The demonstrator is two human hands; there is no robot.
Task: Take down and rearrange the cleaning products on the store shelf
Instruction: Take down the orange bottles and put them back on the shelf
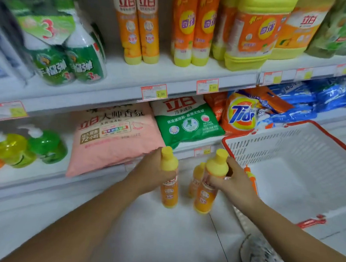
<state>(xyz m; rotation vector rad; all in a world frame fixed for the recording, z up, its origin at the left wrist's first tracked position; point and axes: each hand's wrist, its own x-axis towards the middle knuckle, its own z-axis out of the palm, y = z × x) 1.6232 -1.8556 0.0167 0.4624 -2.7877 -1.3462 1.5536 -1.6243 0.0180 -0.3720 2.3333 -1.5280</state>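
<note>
Hands low over the pale floor (158,244), each one wrapped around an orange detergent bottle with a yellow cap! The left hand (154,171) grips the left bottle (169,185) by its neck and shoulder, upright, its base at or just above the floor (hard to tell which). The right hand (234,184) clasps the right bottle (209,188) near the top, tilted a touch. Between and behind them a third bottle (196,179) of the same kind stands on the floor, partly hidden by the right one. That makes three down here.

Just beside the right hand sits a white shopping basket (271,143) with a red rim; an orange item (251,179) leans inside its near wall. A grey sneaker (261,257) shows at the bottom right.

Up on the upper shelf (172,76), two matching tall orange bottles (135,23) stand side by side, then two more orange bottles (195,26) of another brand, then big yellow jugs (254,33). At the left, two green bottles (69,63) in wrap. Price tags (153,91) line the shelf edge.

On the lower shelf lie a pink bag (113,136), a green bag (187,119), an orange Tide bag (240,116) and blue packs (317,97) beyond. Far left, pump bottles (30,147), one yellow and one green.
</note>
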